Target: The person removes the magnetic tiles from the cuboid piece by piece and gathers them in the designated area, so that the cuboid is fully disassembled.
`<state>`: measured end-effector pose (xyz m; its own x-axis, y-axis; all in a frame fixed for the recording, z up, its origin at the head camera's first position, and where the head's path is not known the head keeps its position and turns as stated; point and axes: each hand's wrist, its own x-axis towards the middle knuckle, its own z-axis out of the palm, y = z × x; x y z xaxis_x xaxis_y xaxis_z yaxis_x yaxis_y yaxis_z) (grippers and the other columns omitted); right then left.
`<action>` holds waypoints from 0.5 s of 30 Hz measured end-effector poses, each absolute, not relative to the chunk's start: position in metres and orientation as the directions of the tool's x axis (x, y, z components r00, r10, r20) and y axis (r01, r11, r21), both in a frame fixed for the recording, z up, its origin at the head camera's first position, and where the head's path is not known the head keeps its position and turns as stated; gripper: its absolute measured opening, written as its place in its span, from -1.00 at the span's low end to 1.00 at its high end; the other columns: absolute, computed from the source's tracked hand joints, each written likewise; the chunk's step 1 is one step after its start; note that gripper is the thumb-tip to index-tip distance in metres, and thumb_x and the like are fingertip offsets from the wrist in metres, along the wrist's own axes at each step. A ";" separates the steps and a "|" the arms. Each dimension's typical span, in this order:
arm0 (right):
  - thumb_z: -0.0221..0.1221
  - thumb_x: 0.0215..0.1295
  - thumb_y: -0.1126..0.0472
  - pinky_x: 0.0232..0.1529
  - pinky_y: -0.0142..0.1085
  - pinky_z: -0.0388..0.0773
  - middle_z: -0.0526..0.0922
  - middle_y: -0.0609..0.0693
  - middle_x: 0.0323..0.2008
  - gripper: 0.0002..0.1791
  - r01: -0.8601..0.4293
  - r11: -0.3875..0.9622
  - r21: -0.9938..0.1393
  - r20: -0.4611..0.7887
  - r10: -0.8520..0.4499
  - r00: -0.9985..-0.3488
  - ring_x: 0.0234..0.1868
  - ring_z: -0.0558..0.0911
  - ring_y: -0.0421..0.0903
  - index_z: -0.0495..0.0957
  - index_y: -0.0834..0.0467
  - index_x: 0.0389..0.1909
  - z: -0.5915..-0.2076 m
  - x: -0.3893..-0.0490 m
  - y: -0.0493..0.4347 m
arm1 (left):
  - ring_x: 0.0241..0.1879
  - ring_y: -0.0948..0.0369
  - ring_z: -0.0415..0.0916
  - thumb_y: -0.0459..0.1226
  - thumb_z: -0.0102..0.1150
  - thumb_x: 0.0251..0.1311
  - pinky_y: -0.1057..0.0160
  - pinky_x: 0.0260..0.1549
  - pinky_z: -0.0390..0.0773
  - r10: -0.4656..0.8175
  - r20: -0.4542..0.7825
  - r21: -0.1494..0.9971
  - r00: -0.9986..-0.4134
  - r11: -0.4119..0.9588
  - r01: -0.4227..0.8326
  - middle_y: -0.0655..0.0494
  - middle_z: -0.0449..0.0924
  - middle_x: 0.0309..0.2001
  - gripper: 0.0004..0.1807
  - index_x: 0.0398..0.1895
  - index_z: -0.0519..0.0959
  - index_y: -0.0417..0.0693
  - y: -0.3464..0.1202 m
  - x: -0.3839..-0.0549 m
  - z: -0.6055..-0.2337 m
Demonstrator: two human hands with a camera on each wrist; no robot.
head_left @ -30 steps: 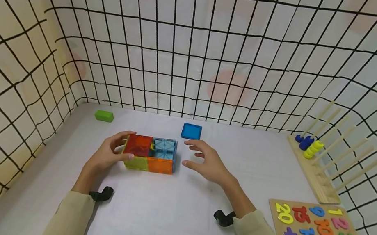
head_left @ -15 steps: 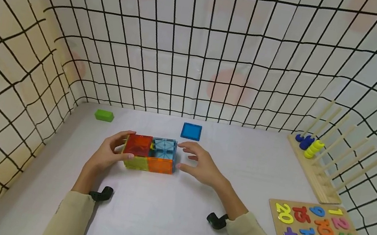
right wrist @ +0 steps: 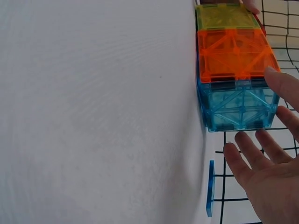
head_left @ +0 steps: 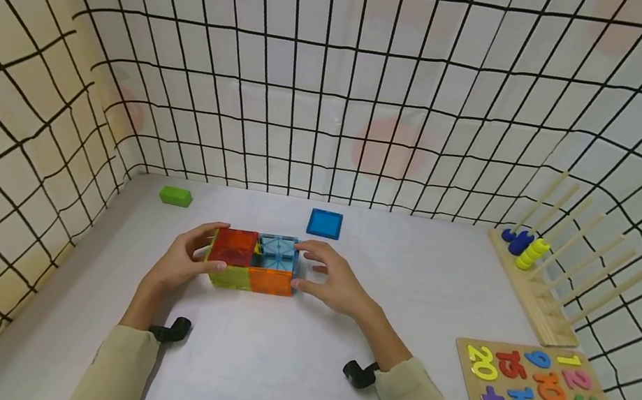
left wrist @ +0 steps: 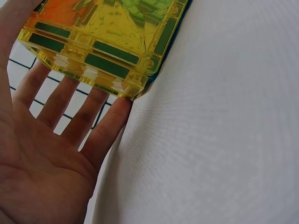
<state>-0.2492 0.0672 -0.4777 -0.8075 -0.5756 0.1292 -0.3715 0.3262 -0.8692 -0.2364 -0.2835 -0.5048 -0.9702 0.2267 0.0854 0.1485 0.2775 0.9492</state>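
Observation:
A box of see-through magnetic tiles [head_left: 272, 282] sits on the white table, red on its top left, yellow-green and orange in front, light blue at the right. My left hand [head_left: 182, 260] holds its left end, thumb on the front and fingers round the side. In the left wrist view, fingertips [left wrist: 119, 109] lie against the yellow end of the box. My right hand [head_left: 335, 282] spans the right end. Its thumb [right wrist: 280, 83] touches the orange tile's corner, while the lower fingers stretch loosely beside the blue end.
A loose blue tile [head_left: 325, 224] lies behind the box, and a green block [head_left: 176, 196] is at the back left. On the right stand a wooden peg rack [head_left: 535, 292] with beads and a number puzzle board [head_left: 476, 396]. Black wire mesh [head_left: 347, 98] encloses the table.
My right hand has moved left, from beside the box to its right end, thumb and index finger now at its corners. The left hand and the box have stayed in place.

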 end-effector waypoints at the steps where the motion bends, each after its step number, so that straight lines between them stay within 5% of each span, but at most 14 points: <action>1: 0.42 0.29 0.16 0.40 0.12 0.46 0.33 0.03 0.49 -0.28 -0.373 0.326 -0.869 0.130 -0.577 -0.806 0.44 0.43 0.20 0.39 0.06 0.45 -0.478 -0.249 0.067 | 0.48 -0.19 0.20 -0.23 0.45 0.20 -0.38 0.36 0.35 0.227 0.086 0.949 -0.970 0.277 0.149 -0.03 0.32 0.49 -0.14 0.56 0.26 0.00 -0.283 -0.236 -0.504; 15: 0.41 0.31 0.14 0.40 0.09 0.47 0.26 0.05 0.55 -0.25 -0.381 0.359 -0.852 0.109 -0.591 -0.800 0.46 0.41 0.19 0.36 0.04 0.48 -0.481 -0.253 0.063 | 0.50 -0.18 0.20 -0.21 0.45 0.21 -0.36 0.36 0.36 0.216 0.078 0.950 -0.973 0.280 0.138 -0.02 0.33 0.49 -0.14 0.55 0.27 0.02 -0.282 -0.236 -0.503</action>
<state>-0.2533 0.0635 -0.4810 -0.7996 -0.5906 0.1088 -0.3814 0.3595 -0.8517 -0.2359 -0.2817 -0.5033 -0.9733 0.2158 0.0777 0.1380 0.2805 0.9499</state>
